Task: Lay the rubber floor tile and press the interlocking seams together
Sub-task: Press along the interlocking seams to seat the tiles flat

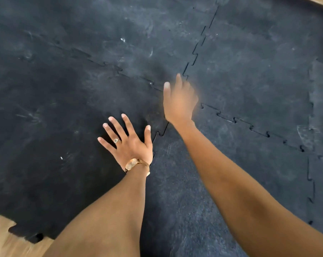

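Head view looks down on black rubber floor tiles joined by jigsaw-toothed seams, with bare wooden floor [3, 238] showing at the lower left, past the toothed outer edge. The darker near-left tile [51, 145] appears to be the one being laid; its right edge meets a greyer tile [184, 201] along a zigzag seam [161, 131] that runs up between the two arms. The left hand [128, 143] lies flat on that dark tile just beside the seam, fingers [113, 127] spread wide and the palm down, likely to spread the weight and keep the tile from shifting while the teeth are seated. A ring and a gold wristwatch [133, 164] show on that hand. The right hand [179, 101] hangs over the junction where four tiles meet, blurred with motion; its fingers look loosely extended and close together, holding nothing, though the blur hides whether it touches the rubber. It is probably placed there to press or slap the corner teeth home. Farther seams [195, 52] still show dark gaps, so more pressing seems due.
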`<action>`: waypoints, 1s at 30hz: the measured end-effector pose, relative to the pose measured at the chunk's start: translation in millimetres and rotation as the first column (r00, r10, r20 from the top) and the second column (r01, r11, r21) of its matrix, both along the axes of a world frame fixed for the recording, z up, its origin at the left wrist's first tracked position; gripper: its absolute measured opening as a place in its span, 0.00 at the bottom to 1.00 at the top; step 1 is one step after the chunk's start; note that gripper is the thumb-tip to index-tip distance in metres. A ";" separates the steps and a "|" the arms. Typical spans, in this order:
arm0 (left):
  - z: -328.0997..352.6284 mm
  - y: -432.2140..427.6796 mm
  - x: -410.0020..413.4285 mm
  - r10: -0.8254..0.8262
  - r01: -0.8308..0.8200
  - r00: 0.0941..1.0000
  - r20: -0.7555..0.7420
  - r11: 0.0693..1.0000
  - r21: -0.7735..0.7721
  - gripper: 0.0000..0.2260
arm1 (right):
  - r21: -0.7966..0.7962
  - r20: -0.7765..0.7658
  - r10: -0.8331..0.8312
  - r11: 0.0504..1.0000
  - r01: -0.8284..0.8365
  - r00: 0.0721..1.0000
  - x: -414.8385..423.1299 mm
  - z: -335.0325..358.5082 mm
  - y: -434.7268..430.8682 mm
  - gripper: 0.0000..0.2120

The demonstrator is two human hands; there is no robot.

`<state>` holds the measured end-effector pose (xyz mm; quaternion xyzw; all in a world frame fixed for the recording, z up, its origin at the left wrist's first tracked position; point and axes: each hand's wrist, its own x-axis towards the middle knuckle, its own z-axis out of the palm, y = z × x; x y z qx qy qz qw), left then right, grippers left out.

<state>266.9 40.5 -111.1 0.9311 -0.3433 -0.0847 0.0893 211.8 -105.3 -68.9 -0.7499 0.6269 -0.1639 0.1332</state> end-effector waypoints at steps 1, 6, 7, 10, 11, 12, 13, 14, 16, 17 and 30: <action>-0.6 0.5 0.8 0.006 -0.006 1.000 -0.003 1.000 0.003 0.36 | -0.068 0.033 0.001 0.998 0.002 0.999 2.7 4.8 -13.0 0.31; 3.7 -2.0 0.4 0.010 -0.009 1.000 -0.010 1.000 0.029 0.36 | 0.070 -0.237 -0.012 0.997 0.030 0.972 -0.8 -25.1 -23.2 0.34; 4.1 -2.1 -0.2 0.004 -0.004 1.000 -0.010 0.999 0.033 0.37 | 0.106 -0.298 -0.005 0.994 0.038 0.955 -1.7 -32.5 -21.8 0.35; 5.3 -3.7 -0.5 0.005 -0.004 1.000 -0.019 0.998 0.058 0.37 | 0.140 -0.323 0.017 0.990 0.030 0.946 -0.6 -34.5 -23.4 0.37; 5.3 -3.8 -0.9 0.004 -0.003 1.000 -0.022 0.998 0.059 0.37 | 0.155 -0.322 0.028 0.988 0.024 0.946 -1.6 -31.0 -24.8 0.37; 4.3 -3.0 -1.3 0.001 0.000 1.000 -0.018 0.998 0.059 0.37 | 0.176 -0.316 0.045 0.984 0.012 0.948 -3.3 -29.2 -25.2 0.37; 3.1 -2.8 -1.6 -0.002 0.002 1.000 -0.008 0.998 0.055 0.37 | 0.205 -0.299 0.066 0.979 -0.003 0.952 -4.4 -26.5 -27.7 0.38; 2.3 -2.8 -2.1 -0.001 0.002 1.000 -0.003 0.999 0.049 0.37 | 0.244 -0.259 0.086 0.969 -0.021 0.962 -6.5 -21.4 -32.0 0.38; 1.7 -1.9 -2.2 0.003 -0.003 1.000 0.001 0.999 0.047 0.37 | 0.267 -0.096 0.081 0.962 -0.053 0.992 -14.6 -6.1 -44.9 0.39; 2.0 -2.1 -2.2 0.002 -0.002 1.000 -0.001 0.999 0.046 0.37 | 0.221 0.018 0.043 0.974 -0.046 0.999 -22.2 1.7 -51.9 0.38; 6.0 -2.2 -1.5 0.005 -0.004 1.000 -0.013 0.998 0.070 0.37 | 0.145 -0.354 -0.058 0.983 0.116 0.933 -83.1 -34.7 -32.1 0.34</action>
